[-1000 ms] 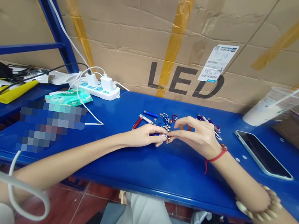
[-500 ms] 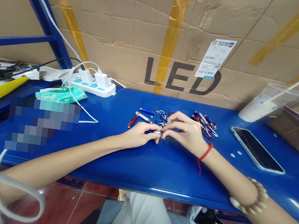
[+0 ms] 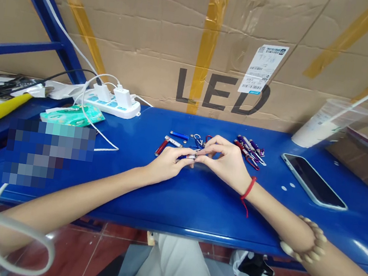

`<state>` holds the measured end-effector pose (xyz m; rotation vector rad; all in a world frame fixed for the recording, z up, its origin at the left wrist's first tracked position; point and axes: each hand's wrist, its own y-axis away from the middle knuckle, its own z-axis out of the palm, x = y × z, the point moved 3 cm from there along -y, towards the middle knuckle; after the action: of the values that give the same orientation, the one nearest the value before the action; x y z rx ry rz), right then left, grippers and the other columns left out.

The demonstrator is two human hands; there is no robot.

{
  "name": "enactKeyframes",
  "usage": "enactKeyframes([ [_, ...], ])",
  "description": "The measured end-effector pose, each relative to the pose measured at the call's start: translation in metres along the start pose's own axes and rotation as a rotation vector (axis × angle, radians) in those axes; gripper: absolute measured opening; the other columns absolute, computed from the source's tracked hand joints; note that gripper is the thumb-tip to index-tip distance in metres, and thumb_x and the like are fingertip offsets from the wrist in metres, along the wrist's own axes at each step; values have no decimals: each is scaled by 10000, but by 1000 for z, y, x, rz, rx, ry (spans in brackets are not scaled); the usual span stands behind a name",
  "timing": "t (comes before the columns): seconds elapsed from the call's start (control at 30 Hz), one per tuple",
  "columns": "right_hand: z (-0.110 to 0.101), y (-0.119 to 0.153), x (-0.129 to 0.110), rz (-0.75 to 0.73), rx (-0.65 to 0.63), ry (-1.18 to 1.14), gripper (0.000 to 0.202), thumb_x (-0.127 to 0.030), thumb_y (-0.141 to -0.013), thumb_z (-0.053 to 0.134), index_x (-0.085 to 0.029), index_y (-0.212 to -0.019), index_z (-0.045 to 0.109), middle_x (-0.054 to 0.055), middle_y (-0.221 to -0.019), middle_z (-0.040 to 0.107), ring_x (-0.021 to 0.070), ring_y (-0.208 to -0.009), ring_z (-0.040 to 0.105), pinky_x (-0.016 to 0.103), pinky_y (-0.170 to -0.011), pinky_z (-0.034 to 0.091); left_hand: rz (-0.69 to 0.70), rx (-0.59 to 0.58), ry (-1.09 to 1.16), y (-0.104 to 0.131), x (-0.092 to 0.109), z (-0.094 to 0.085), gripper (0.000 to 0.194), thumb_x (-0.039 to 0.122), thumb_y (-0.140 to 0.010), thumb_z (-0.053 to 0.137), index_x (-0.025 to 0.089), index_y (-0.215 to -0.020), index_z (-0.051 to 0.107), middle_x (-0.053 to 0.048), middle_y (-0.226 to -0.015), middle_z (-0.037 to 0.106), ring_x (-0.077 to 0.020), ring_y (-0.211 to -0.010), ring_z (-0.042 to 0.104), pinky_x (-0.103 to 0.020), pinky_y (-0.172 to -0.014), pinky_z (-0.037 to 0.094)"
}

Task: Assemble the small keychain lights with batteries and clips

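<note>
Your left grip [image 3: 164, 161] has the small dark tube [image 3: 191, 156] pinched; right grip [image 3: 231, 162] is narrow at its silvery end, can't tell on what. Brace that tube, line up fingertips, go easy. Red tube [image 3: 161, 146]'s just beyond left grip.

Phone [image 3: 314, 181] right of the small tubes [image 3: 248, 148] (cup [image 3: 320, 126] behind it)

Taped cardboard [image 3: 144, 27] lettered LED, blue metal table [image 3: 161, 199], blue frame [image 3: 50, 14], reddish tiled floor [image 3: 112, 256]
</note>
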<state>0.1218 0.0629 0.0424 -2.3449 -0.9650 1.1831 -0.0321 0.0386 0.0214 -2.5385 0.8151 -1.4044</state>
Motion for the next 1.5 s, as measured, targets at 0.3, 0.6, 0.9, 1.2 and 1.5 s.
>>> enactKeyframes([
  [0.3, 0, -4, 6, 65, -18, -110, 186, -359, -664, 719, -177, -698, 728, 28, -701, 618, 87, -544, 509, 232, -505, 436, 40, 48, -22, -3, 0, -1, 230, 240, -837, 494, 153, -998, 634, -35, -853, 697, -131, -743, 634, -222, -716, 485],
  [0.6, -3, -7, 6, 44, -107, -179, 231, -377, -711, 680, -173, -809, 728, 43, -826, 594, 55, -522, 497, 220, -512, 452, -63, 33, 76, -6, 4, -1, 182, 255, -829, 502, 124, -873, 620, -11, -714, 641, -111, -688, 597, -203, -678, 476],
  [0.9, -10, -10, 4, 32, -36, -138, 299, -468, -627, 723, -187, -729, 734, 35, -759, 600, 79, -533, 504, 233, -516, 461, -62, 27, 126, -6, 5, 0, 213, 262, -825, 512, 121, -960, 598, -18, -738, 634, -109, -657, 587, -224, -669, 480],
  [1.2, -7, -9, 7, 2, -133, -221, 236, -406, -718, 670, -209, -829, 736, 56, -789, 644, 131, -655, 581, 235, -535, 487, -9, 27, 144, -5, 6, -1, 166, 241, -827, 503, 115, -856, 606, -12, -698, 607, -109, -676, 578, -216, -683, 458],
  [1.5, -9, -11, -1, 120, -144, -223, 289, -399, -665, 711, -144, -800, 714, 47, -641, 669, 86, -417, 516, 212, -405, 452, -52, 1, 178, -3, 4, -4, 314, 305, -856, 466, 146, -1123, 513, -27, -770, 616, -136, -723, 594, -251, -695, 456],
])
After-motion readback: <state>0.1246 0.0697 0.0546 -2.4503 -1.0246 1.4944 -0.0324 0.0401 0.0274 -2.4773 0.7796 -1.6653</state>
